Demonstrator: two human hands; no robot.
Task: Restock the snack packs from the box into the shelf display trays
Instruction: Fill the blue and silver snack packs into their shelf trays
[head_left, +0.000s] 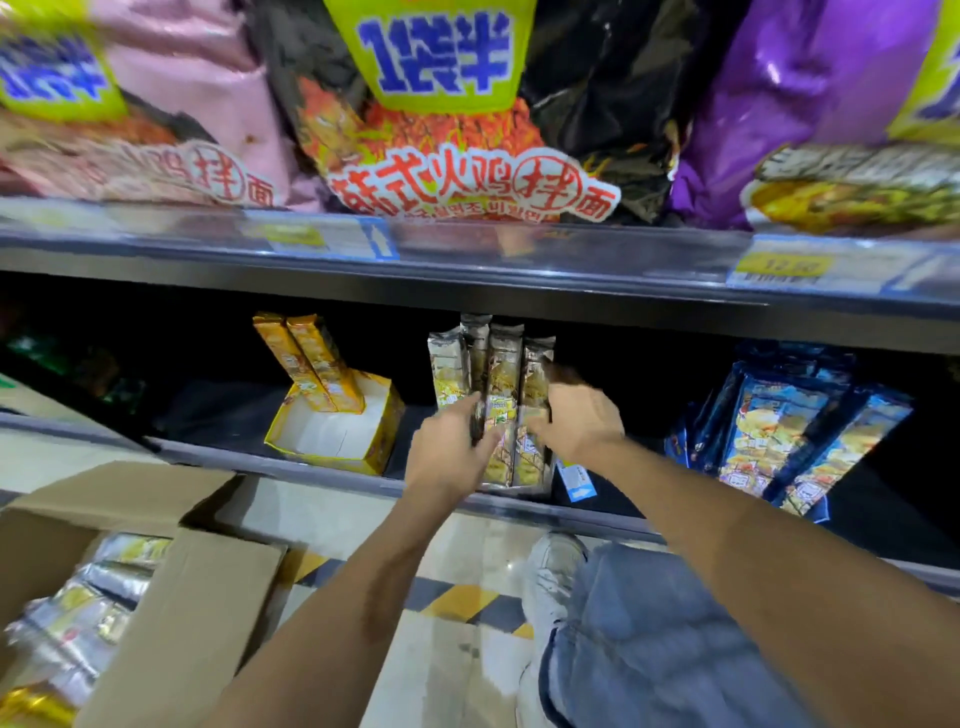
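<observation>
Several silver snack packs (501, 374) stand upright in a row on the lower shelf (311, 467). My left hand (449, 452) grips the left side of the row, fingers curled round a pack. My right hand (576, 421) holds the right side of the same row, thumb in front. An open cardboard box (171, 623) on the floor at lower left holds more silver packs (98, 597). A yellow display tray (332, 431) with two yellow packs (311, 358) leaning in it stands left of the silver row.
Blue snack packs (779, 436) lean in a tray to the right. The upper shelf (467, 270) carries large noodle bags and price tags. My knee in jeans (649, 649) and a white shoe (550, 577) are over the tiled floor with yellow-black tape.
</observation>
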